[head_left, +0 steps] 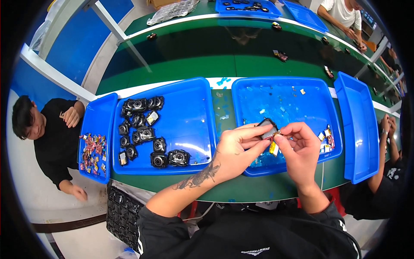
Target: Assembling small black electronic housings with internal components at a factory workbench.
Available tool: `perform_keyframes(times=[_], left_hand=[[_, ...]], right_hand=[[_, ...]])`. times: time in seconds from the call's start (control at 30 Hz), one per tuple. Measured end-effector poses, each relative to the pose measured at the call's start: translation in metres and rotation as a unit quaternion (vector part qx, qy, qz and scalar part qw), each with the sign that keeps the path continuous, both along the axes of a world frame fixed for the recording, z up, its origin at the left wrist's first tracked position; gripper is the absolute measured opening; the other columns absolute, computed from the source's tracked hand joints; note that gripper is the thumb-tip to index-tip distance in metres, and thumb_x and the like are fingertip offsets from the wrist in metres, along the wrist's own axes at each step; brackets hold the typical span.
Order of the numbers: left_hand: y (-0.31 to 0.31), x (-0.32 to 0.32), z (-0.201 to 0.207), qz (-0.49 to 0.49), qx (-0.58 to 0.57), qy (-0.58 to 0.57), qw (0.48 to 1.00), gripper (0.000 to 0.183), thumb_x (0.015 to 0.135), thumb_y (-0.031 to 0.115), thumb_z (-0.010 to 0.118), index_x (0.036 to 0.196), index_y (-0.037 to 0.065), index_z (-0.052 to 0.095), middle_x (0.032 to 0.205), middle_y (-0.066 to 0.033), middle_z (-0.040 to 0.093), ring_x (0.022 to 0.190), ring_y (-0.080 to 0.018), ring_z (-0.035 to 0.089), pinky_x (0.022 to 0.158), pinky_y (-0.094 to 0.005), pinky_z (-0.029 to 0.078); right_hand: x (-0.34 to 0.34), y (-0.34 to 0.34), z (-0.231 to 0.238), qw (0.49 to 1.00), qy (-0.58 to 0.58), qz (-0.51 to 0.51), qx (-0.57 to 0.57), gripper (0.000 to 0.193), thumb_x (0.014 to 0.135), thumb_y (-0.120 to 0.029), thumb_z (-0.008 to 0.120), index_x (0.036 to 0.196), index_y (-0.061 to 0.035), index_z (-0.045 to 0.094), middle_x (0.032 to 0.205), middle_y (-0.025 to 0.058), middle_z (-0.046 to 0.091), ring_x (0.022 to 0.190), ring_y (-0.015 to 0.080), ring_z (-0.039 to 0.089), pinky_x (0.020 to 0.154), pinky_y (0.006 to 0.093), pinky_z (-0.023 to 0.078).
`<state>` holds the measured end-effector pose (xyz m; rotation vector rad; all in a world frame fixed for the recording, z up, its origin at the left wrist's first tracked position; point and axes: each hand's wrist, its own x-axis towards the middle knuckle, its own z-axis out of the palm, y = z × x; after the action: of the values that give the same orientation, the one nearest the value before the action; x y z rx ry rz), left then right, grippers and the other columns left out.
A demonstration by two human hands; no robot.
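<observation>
Above the right-hand blue tray point(334, 149), my left hand point(237, 144) holds a black smartwatch case point(268, 125) between thumb and fingers, its dark, flat side tilted up. My right hand point(301, 149) is closed in a pinch at the right edge of the case; what lies between its fingertips is too small to make out. A small yellow-and-white part point(274, 149), perhaps a battery, hangs just below the fingertips, near some reddish bits. Under the hands, the tray holds blue film scraps, and several small wired parts point(328, 139) lie at its right side.
The left blue tray point(202, 108) holds several black watch cases point(143, 134). Beside it, a narrower tray point(111, 112) contains small wired parts point(92, 151). Another blue tray point(358, 129) stands at right. Behind runs a green conveyor belt point(194, 58) carrying scattered parts. People sit left, right and across.
</observation>
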<state>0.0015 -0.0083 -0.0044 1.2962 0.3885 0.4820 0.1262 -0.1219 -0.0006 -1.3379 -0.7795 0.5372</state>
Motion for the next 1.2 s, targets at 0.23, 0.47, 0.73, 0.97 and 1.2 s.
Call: perform_keyframes(times=[0.23,0.47,0.73,0.97,1.2], left_hand=[[-0.002,-0.001,-0.001,0.02,0.04,-0.016,0.999,0.03,0.087,-0.008,0.062,0.117,-0.004,0.064,0.122,-0.0156,0.06,0.108,-0.0211,0.062,0.092,-0.0294,0.054],[-0.001,-0.001,-0.005,0.031,0.078,-0.018,0.996,0.029,0.086,-0.007,0.063,0.114,-0.003,0.066,0.12,-0.0163,0.062,0.105,-0.0201,0.063,0.091,-0.0296,0.054],[-0.002,-0.002,-0.01,0.043,0.143,-0.016,0.989,0.028,0.087,-0.002,0.064,0.114,0.002,0.068,0.114,-0.016,0.065,0.101,-0.0198,0.066,0.087,-0.029,0.053],[-0.004,0.004,-0.01,0.037,0.147,-0.055,0.987,0.034,0.086,-0.007,0.064,0.119,-0.001,0.064,0.115,-0.014,0.064,0.103,-0.0167,0.063,0.088,-0.0267,0.052],[0.003,0.003,-0.016,0.034,-0.036,-0.066,0.997,0.057,0.087,-0.007,0.06,0.141,-0.001,0.042,0.115,-0.014,0.064,0.103,-0.0152,0.062,0.087,-0.0267,0.053]], right_hand=[[-0.002,0.001,-0.001,0.995,-0.1,-0.018,-0.021,0.019,0.082,0.005,0.07,0.097,0.0017,0.059,0.087,0.0048,0.062,0.076,0.0068,0.058,0.067,0.0205,0.051],[0.0,0.0,0.003,0.989,-0.139,-0.024,-0.044,0.028,0.079,0.006,0.072,0.103,-0.0002,0.057,0.087,0.0051,0.062,0.074,0.0063,0.058,0.065,0.0193,0.048],[0.006,-0.001,0.01,0.99,-0.093,0.017,-0.103,0.033,0.077,0.003,0.074,0.105,-0.003,0.057,0.076,0.0002,0.063,0.067,0.0039,0.055,0.059,0.0192,0.041],[0.007,0.001,0.001,0.961,-0.257,-0.029,-0.093,0.04,0.077,0.005,0.073,0.112,-0.0021,0.057,0.084,0.0037,0.063,0.069,0.0072,0.056,0.062,0.0219,0.048],[-0.001,0.012,-0.009,0.981,-0.164,0.043,-0.097,0.042,0.079,0.009,0.068,0.118,0.0,0.056,0.101,0.0085,0.061,0.089,0.0125,0.062,0.07,0.0246,0.056]])
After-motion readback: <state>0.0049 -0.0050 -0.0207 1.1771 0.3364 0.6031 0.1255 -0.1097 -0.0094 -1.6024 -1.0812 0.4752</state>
